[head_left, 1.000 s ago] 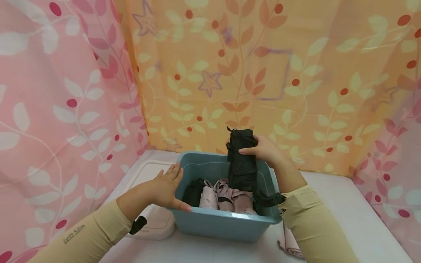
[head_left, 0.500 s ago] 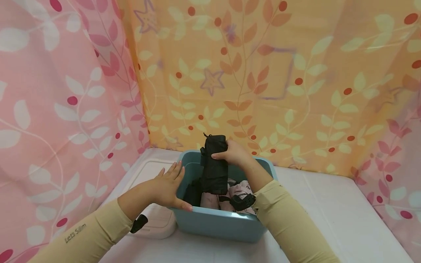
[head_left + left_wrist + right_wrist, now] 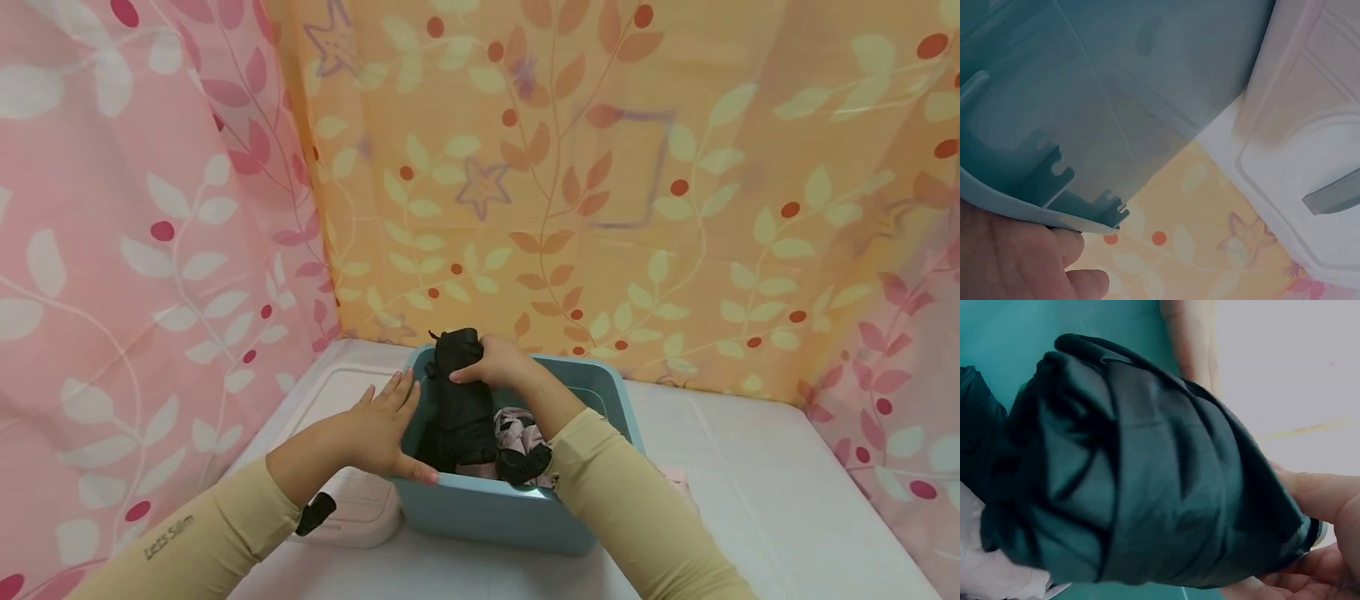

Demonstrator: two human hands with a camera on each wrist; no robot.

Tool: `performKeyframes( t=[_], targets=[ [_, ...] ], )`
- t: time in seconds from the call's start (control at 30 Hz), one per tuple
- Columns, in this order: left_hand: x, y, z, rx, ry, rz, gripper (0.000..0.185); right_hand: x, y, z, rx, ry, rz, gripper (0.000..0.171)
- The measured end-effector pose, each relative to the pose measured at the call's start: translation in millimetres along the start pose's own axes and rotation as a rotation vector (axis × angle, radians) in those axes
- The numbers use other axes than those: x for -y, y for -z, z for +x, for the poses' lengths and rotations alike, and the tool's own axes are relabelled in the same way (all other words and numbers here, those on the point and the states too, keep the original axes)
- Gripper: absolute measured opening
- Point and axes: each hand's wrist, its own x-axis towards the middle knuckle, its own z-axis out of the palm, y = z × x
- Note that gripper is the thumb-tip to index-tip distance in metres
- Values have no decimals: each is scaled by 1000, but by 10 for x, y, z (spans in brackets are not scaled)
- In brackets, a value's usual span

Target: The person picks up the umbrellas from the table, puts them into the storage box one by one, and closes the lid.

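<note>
Right hand (image 3: 501, 365) clenched round black folded umbrella (image 3: 457, 400), lowering into teal bin (image 3: 495, 508) beside pink ones (image 3: 517, 425); left hand (image 3: 378, 429) flat, bracing rim.

We've got our right hand (image 3: 491, 364) gripping a black folded umbrella (image 3: 459, 400) upright in the blue bin (image 3: 495, 508), left hand (image 3: 382, 425) on its rim.

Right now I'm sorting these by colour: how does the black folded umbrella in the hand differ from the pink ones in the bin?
The black umbrella is dark and stands upright, gripped at its top by the right hand. The pink umbrellas are pale, lie lower and no hand touches them. All are folded and sit in the blue bin, whose rim the left hand holds.
</note>
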Motion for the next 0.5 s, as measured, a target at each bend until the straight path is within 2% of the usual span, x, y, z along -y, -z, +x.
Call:
performKeyframes(
  t=[0.3,0.43,0.5],
  targets=[
    [-12,0,0,1,-2,-7,127,-9,-70,43,44,-14,12,55],
    [-16,13,-12,-1,-11,-16,127,-14,-94,13,182,-62,29,62],
    [-11,15,-9,-4,-16,-19,127,-31,-94,-11,259,-91,-11,65]
  ],
)
